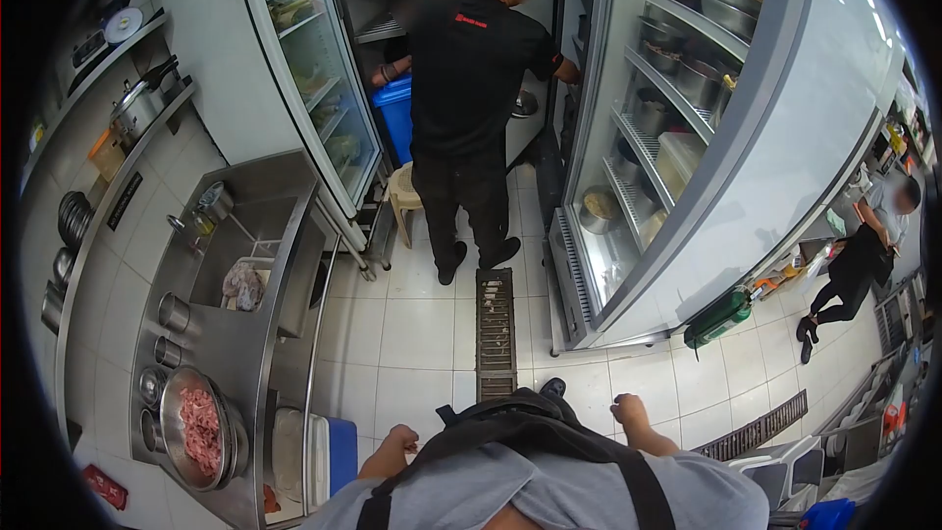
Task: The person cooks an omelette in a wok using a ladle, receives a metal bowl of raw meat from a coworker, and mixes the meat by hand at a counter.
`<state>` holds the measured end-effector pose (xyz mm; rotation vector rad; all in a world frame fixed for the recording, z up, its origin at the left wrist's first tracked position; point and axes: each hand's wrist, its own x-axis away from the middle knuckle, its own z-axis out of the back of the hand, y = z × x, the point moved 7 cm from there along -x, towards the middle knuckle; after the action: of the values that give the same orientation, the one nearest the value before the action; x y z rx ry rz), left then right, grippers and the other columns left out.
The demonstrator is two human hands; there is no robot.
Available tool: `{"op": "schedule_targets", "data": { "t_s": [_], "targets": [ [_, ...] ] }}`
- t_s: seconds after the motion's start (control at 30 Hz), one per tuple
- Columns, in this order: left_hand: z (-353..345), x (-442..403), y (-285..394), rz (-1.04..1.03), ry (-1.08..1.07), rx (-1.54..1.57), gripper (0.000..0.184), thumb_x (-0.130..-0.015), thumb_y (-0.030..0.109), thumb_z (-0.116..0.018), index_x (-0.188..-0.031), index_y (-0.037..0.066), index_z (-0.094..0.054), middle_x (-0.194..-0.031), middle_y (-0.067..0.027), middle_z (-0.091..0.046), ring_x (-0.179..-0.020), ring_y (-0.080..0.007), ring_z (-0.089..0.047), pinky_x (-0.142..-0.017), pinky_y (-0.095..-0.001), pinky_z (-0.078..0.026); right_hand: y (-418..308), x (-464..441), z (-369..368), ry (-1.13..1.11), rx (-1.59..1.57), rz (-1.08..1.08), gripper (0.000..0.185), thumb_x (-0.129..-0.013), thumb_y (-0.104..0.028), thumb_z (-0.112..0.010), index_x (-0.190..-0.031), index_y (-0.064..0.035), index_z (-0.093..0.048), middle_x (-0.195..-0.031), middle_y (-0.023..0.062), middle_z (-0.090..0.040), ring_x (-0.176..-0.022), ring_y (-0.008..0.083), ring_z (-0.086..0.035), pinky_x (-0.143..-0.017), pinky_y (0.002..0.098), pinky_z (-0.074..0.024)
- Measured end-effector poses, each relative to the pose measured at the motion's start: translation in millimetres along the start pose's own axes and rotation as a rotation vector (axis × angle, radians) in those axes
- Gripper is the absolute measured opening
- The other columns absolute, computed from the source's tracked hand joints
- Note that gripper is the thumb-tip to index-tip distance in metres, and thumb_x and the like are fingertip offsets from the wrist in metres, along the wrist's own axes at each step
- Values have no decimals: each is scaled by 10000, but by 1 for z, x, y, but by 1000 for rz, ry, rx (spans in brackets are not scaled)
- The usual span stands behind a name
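My left hand (400,440) hangs low beside my body, to the left of the apron, over the tiled floor; its fingers look curled, but too small to tell what they hold, if anything. On the other side, my right hand (625,408) is held out above the floor with its fingers bent inward, and no object shows in it. Neither hand touches the steel counter (245,353) at the left. A metal bowl of raw meat pieces (201,427) stands on that counter, with steel cups beside it.
Ahead, a person in black (471,88) stands between two glass-door fridges, another person behind. A floor drain (496,319) runs down the middle. A green cylinder (719,318) lies by the right fridge (716,206). Farther right stands another person (863,250).
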<state>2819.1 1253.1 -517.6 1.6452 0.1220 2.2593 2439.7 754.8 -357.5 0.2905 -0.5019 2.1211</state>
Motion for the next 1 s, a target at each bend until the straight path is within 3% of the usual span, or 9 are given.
{"op": "schedule_targets", "data": {
  "t_s": [0.07, 0.17, 0.23, 0.3, 0.37, 0.43, 0.53, 0.9, 1.0],
  "targets": [
    [13, 12, 25, -304, 21, 65, 160, -694, 182, -608, -672, 25, -634, -668, -145, -610, -554, -229, -585, -502, -398, -468, 8, 0, -1, -30, 48, 0, 238, -749, -216, -595, -902, -63, -695, -960, 186, -659, -935, 348, -624, -835, 432, -506],
    [2, -51, 62, 69, -89, -225, 154, -662, 209, -655, -620, 61, -644, -615, -101, -614, -561, -213, -580, -544, -383, -469, -7, -2, 1, -98, 139, 76, 235, -756, -221, -599, -905, -69, -696, -964, 179, -660, -946, 349, -619, -837, 435, -505],
    [20, -49, 133, -424, 119, -207, 196, -659, 275, -666, -668, 80, -685, -644, -110, -640, -611, -235, -607, -595, -391, -481, -31, -5, 15, -77, 102, 139, 269, -768, -248, -613, -973, -90, -687, -987, 175, -659, -944, 351, -618, -856, 436, -496],
    [32, -33, 184, -161, 150, -9, 277, -666, 328, -654, -739, 66, -707, -704, -150, -659, -683, -259, -641, -625, -390, -494, -59, -16, 29, -75, 4, 150, 308, -769, -271, -626, -1016, -95, -679, -1003, 184, -656, -948, 357, -616, -862, 435, -492],
    [35, -8, 224, -256, 121, -68, 269, -721, 307, -646, -735, 43, -695, -651, -132, -642, -603, -239, -611, -585, -387, -481, -89, -25, 43, -98, 5, 190, 329, -778, -281, -628, -1050, -101, -672, -991, 185, -661, -949, 351, -618, -861, 435, -491],
    [28, -25, 219, -221, 161, -117, 311, -677, 335, -665, -835, 71, -710, -871, -144, -689, -781, -272, -667, -659, -395, -508, -106, -33, 50, -46, -44, 270, 326, -789, -286, -625, -1053, -100, -669, -959, 168, -672, -918, 342, -631, -837, 420, -504],
    [32, -32, 199, -38, 100, -273, 288, -686, 318, -667, -846, 82, -710, -846, -116, -691, -743, -253, -655, -647, -399, -501, -111, -42, 52, -16, -158, 367, 328, -803, -293, -628, -1060, -93, -660, -905, 148, -685, -847, 336, -650, -782, 409, -522],
    [34, -43, 172, 222, -10, -146, 307, -784, 274, -598, -977, 49, -680, -908, -98, -681, -807, -197, -638, -734, -406, -493, 85, -26, 43, 17, -160, 66, 289, -739, -232, -613, -936, -37, -693, -880, 210, -661, -848, 386, -631, -795, 441, -511],
    [28, -59, 217, -134, -108, -146, 334, -805, 306, -582, -1037, 84, -677, -947, -86, -691, -851, -218, -642, -780, -409, -496, 131, -25, 62, -21, -87, -99, 261, -724, -214, -615, -885, -26, -699, -849, 210, -662, -830, 385, -633, -776, 446, -512]
  ]
}}
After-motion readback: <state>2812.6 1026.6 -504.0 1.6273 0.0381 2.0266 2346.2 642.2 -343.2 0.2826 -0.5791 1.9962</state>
